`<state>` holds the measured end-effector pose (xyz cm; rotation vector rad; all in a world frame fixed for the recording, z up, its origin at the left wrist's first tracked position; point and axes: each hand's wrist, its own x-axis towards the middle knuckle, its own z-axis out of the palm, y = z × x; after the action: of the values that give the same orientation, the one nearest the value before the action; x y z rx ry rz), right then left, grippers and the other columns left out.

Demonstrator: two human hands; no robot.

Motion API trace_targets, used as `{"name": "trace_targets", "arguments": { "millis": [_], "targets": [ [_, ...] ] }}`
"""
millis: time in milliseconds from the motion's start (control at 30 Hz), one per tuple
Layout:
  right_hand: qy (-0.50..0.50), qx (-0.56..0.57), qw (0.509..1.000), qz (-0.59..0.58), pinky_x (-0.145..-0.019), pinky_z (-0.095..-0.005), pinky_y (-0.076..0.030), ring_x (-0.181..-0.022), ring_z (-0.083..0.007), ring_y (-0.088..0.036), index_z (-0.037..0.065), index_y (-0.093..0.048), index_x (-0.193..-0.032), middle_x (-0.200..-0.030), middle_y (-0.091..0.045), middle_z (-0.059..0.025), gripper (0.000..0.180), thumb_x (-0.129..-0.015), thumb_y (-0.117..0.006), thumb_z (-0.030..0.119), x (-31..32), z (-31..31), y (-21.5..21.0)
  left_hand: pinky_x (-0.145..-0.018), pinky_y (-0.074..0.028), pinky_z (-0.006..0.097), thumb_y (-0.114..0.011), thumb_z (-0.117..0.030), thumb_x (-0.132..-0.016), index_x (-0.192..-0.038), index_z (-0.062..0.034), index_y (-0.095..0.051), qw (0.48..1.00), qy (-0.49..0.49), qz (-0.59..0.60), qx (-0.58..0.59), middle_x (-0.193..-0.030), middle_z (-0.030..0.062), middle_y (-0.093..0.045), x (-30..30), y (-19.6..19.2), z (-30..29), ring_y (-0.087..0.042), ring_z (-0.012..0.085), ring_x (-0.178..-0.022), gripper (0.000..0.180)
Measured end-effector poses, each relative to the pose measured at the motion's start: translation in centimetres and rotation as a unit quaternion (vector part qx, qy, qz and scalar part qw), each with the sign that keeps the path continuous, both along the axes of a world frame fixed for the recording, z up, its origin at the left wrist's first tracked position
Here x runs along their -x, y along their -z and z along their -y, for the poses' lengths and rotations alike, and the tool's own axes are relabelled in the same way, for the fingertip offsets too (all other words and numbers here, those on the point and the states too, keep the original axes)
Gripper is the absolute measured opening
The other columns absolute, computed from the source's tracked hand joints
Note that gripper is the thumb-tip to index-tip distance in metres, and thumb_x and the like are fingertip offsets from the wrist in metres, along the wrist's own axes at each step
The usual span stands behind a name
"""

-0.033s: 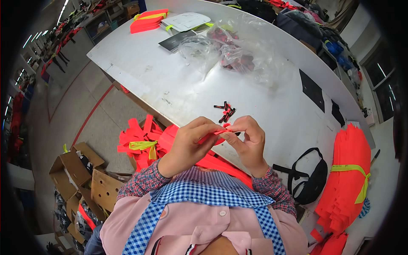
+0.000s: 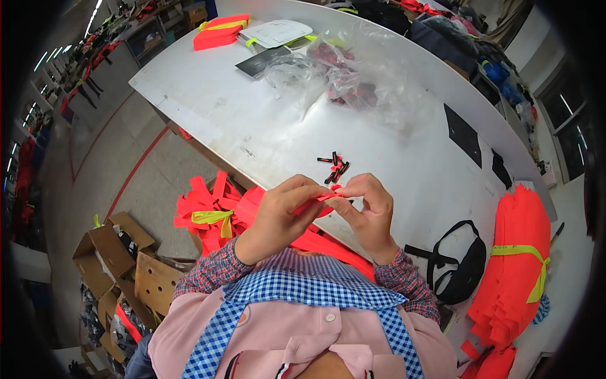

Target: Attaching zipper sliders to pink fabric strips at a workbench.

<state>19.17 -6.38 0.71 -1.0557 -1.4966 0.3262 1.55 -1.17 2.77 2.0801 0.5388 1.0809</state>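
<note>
My left hand (image 2: 282, 215) and my right hand (image 2: 368, 211) meet just above the near edge of a white table (image 2: 265, 126). Together they pinch a thin orange-red strap (image 2: 319, 198) between the fingertips. The strap runs down toward my lap, where more orange-red straps (image 2: 328, 243) lie. A small heap of black and red clips (image 2: 334, 168) sits on the table just beyond my fingers.
A bundle of orange-red straps tied with a yellow band (image 2: 211, 211) hangs at my left. A tall orange-red stack with a yellow tie (image 2: 514, 252) and a black waist bag (image 2: 461, 265) lie at right. Clear plastic bags (image 2: 341, 76) sit farther back. Cardboard boxes (image 2: 117, 252) stand on the floor.
</note>
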Motion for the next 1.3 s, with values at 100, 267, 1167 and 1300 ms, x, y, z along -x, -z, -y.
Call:
{"name": "trace_targets", "arguments": {
  "millis": [100,267,1167,1300],
  "targets": [
    [0.029,0.001,0.999,0.039,-0.064,-0.03,-0.049,-0.072,-0.0184,-0.059,0.005,-0.064,-0.082,-0.079,-0.061,-0.0071,0.019,-0.075,-0.079,0.014,0.0,0.0,-0.2,-0.06,-0.051,0.03,-0.065,0.007,-0.077,-0.101,-0.001,-0.065,1.0,-0.007,-0.01,-0.005,-0.089,0.0102,-0.062,0.0,0.3,-0.1,-0.064,0.0221,-0.073,0.025],
    [0.031,0.024,0.995,0.087,-0.063,-0.0306,-0.048,-0.07,-0.0195,-0.058,0.005,-0.063,-0.076,-0.074,-0.061,-0.0061,0.021,-0.074,-0.08,0.017,-0.2,-0.1,-0.4,-0.065,-0.052,0.029,-0.066,0.007,-0.076,-0.098,-0.0011,-0.067,0.998,-0.006,-0.058,0.011,-0.089,0.0108,-0.063,0.2,-0.1,0.0,-0.065,0.0226,-0.077,0.024],
    [-0.294,0.235,0.862,-0.339,-0.077,-0.0212,-0.047,-0.085,-0.0061,-0.058,0.001,-0.061,-0.099,-0.09,-0.062,-0.0004,0.012,-0.094,-0.06,0.011,0.5,-0.8,1.3,-0.089,-0.049,0.029,-0.059,-0.005,-0.091,-0.122,-0.001,-0.054,0.823,0.206,0.189,0.495,-0.109,0.005,-0.061,1.1,1.2,-2.3,-0.06,0.0131,-0.098,0.032],
    [-0.309,0.265,0.831,-0.379,-0.079,-0.0244,-0.047,-0.085,-0.0086,-0.059,-0.001,-0.06,-0.098,-0.089,-0.062,-0.0022,0.013,-0.093,-0.058,0.011,0.9,-0.8,1.0,-0.089,-0.049,0.03,-0.06,-0.005,-0.091,-0.121,0.0,-0.055,0.798,0.232,0.195,0.521,-0.11,0.0076,-0.062,1.2,1.5,-2.5,-0.061,0.015,-0.1,0.031]
  ]
}}
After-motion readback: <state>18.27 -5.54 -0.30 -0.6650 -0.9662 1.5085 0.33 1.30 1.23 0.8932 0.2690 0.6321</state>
